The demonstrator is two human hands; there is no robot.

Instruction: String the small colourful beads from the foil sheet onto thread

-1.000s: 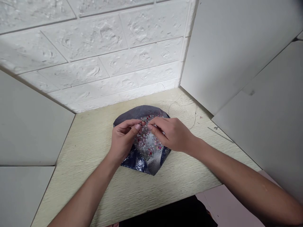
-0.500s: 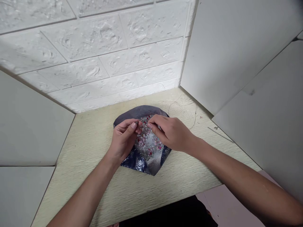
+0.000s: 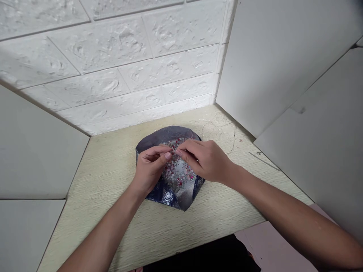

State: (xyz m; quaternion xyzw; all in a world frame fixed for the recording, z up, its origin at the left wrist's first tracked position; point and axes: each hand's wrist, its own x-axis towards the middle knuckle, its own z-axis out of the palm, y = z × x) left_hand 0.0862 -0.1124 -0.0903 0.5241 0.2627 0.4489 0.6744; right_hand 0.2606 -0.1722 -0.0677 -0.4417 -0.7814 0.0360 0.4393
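Observation:
A crumpled dark blue and silver patterned cloth [image 3: 167,135] lies on the table, with many small red, pink and white beads [image 3: 177,173] spread over its middle. My left hand [image 3: 149,168] and my right hand [image 3: 202,160] hover over the cloth, partly hiding the beads. Their fingertips almost meet above the beads, each pinched closed. Anything held between them is too small to make out.
The pale wood-grain table [image 3: 127,223] is backed by a white brick-textured wall [image 3: 127,49]. White panels [image 3: 36,151] stand at both sides. Fine thread [image 3: 224,130] lies behind my right hand, and a thin metal rod [image 3: 263,161] lies near the right edge.
My left hand has shifted slightly right, bringing its fingertips closer to those of my right hand. The cloth and beads look unchanged.

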